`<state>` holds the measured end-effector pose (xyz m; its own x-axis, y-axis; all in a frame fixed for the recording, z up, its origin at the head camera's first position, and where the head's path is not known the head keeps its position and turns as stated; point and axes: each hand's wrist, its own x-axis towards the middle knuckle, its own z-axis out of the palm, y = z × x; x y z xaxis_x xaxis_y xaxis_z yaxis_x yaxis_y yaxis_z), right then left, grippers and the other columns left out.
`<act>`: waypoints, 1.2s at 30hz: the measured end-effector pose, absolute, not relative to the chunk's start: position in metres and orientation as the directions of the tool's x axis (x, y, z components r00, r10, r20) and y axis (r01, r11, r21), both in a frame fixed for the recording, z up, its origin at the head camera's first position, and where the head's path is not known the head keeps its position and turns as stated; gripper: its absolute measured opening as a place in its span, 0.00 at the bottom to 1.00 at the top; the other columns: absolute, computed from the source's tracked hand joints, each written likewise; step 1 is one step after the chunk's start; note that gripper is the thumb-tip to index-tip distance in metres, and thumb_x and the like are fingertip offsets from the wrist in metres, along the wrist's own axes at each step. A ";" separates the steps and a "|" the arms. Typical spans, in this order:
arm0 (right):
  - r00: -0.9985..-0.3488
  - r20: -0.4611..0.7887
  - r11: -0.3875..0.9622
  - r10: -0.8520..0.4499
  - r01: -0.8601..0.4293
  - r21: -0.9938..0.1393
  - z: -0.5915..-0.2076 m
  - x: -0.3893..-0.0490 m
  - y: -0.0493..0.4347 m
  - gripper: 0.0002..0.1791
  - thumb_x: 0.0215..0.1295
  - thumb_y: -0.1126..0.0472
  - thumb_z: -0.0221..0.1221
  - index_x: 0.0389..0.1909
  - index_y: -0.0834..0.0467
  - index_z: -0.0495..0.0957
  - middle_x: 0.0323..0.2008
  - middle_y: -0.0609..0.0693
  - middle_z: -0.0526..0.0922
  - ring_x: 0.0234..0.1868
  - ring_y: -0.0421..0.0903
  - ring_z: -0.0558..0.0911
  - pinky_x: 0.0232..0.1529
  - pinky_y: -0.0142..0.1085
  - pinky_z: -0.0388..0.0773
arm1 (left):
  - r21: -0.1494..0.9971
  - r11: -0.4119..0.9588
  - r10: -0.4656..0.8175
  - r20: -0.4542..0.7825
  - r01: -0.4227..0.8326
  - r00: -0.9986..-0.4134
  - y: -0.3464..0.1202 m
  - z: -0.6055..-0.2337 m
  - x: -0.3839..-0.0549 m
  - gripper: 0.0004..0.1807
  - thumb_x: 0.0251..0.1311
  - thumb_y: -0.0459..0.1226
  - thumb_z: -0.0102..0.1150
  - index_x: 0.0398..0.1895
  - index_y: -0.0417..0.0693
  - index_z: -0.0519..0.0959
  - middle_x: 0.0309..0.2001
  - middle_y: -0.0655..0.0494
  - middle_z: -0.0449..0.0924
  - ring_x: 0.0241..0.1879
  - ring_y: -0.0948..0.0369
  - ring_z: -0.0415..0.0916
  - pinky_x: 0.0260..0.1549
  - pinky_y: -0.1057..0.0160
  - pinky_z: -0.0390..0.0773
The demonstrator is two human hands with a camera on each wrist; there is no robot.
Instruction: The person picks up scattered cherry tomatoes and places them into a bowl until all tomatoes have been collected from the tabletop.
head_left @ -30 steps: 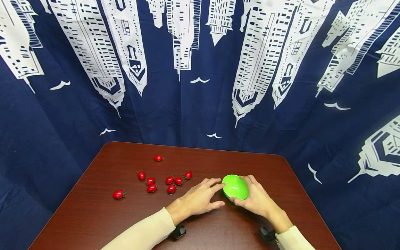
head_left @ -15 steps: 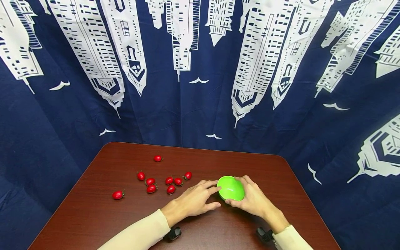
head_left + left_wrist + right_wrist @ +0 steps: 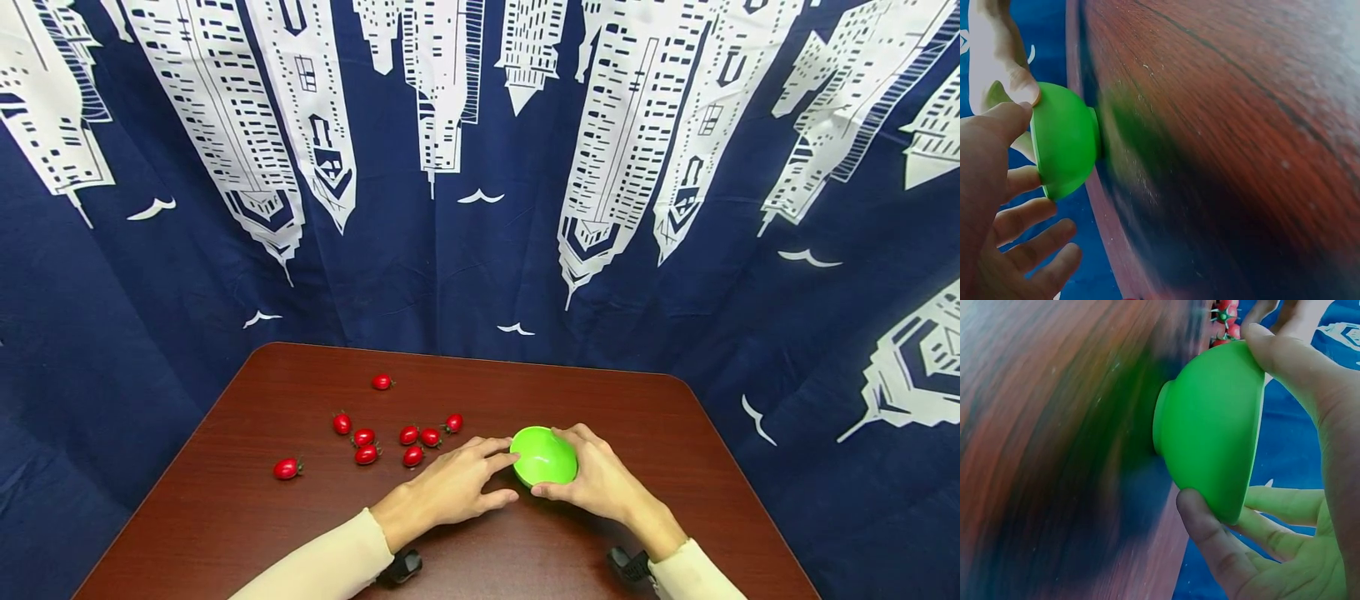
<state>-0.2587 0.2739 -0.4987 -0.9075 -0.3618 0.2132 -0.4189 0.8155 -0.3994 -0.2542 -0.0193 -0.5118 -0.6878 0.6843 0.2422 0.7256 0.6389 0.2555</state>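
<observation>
A small green bowl [image 3: 545, 457] is at the middle right of the wooden table, mouth up, its foot close over the tabletop in both wrist views. My right hand [image 3: 603, 479] grips its right side, thumb at the near rim and fingers round the far side. On the other side my left hand [image 3: 457, 487] has its fingers spread and relaxed, fingertips right at the bowl's left rim. In the left wrist view the bowl [image 3: 1065, 140] shows its outer wall, with the left thumb and index finger beside its rim. Several red cherry tomatoes [image 3: 366, 454] lie left of the left hand.
One tomato [image 3: 286, 468] lies apart at the left, another [image 3: 382, 382] near the back. The brown table [image 3: 525, 550] ends at a blue curtain [image 3: 390, 275] printed with white buildings. A black wrist device [image 3: 401, 567] sits under the left forearm, another [image 3: 630, 564] under the right.
The bowl has shifted left with my right hand gripping it. My left hand has moved left alongside, fingertips staying at the rim. The tomatoes lie as before.
</observation>
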 end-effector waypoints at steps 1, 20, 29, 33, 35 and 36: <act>-0.907 0.210 0.815 -0.364 -0.420 -0.400 -0.498 -0.259 0.273 0.60 0.52 0.29 0.88 0.75 0.65 0.83 0.58 0.52 0.87 0.51 0.44 0.87 0.50 0.35 0.90 | 0.255 0.638 0.684 0.246 0.726 -0.687 -0.021 -0.511 -0.254 0.33 0.83 0.59 0.68 0.81 0.53 0.83 0.83 0.53 0.80 0.78 0.53 0.81 0.72 0.54 0.89; -0.882 0.175 0.791 -0.437 -0.470 -0.393 -0.497 -0.263 0.249 0.59 0.55 0.32 0.87 0.78 0.65 0.80 0.63 0.51 0.87 0.57 0.46 0.89 0.58 0.39 0.91 | 0.261 0.649 0.664 0.264 0.715 -0.700 -0.052 -0.512 -0.248 0.31 0.83 0.58 0.69 0.79 0.54 0.85 0.81 0.53 0.82 0.79 0.54 0.80 0.76 0.53 0.86; -0.865 0.179 0.766 -0.469 -0.499 -0.405 -0.499 -0.264 0.236 0.58 0.55 0.31 0.87 0.79 0.61 0.81 0.61 0.48 0.85 0.57 0.45 0.89 0.58 0.40 0.92 | 0.264 0.651 0.658 0.271 0.712 -0.702 -0.069 -0.512 -0.242 0.31 0.82 0.57 0.70 0.79 0.54 0.85 0.80 0.53 0.82 0.79 0.53 0.80 0.74 0.50 0.88; -0.858 0.178 0.755 -0.481 -0.509 -0.413 -0.500 -0.265 0.230 0.57 0.55 0.32 0.87 0.78 0.59 0.82 0.59 0.47 0.85 0.57 0.44 0.89 0.58 0.40 0.92 | 0.250 0.653 0.658 0.280 0.715 -0.699 -0.076 -0.512 -0.239 0.31 0.82 0.57 0.70 0.79 0.53 0.85 0.80 0.53 0.83 0.78 0.53 0.82 0.69 0.49 0.91; -0.856 0.178 0.749 -0.485 -0.512 -0.419 -0.500 -0.265 0.227 0.56 0.54 0.32 0.88 0.78 0.58 0.82 0.59 0.47 0.84 0.57 0.44 0.88 0.59 0.41 0.91 | 0.245 0.654 0.657 0.286 0.716 -0.698 -0.079 -0.511 -0.237 0.31 0.82 0.57 0.71 0.78 0.54 0.86 0.80 0.53 0.83 0.77 0.53 0.82 0.68 0.49 0.92; -0.855 0.179 0.747 -0.487 -0.514 -0.422 -0.500 -0.265 0.225 0.56 0.54 0.32 0.88 0.78 0.58 0.82 0.59 0.46 0.84 0.57 0.44 0.88 0.59 0.41 0.91 | 0.243 0.656 0.655 0.286 0.714 -0.699 -0.081 -0.511 -0.236 0.31 0.82 0.57 0.71 0.78 0.54 0.86 0.79 0.54 0.83 0.77 0.53 0.82 0.67 0.49 0.92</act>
<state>-0.2645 0.2249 -0.5000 -0.8549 -0.4871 0.1787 -0.5138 0.7472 -0.4216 -0.2363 -0.0810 -0.5109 -0.6994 0.6552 0.2857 0.7142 0.6565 0.2428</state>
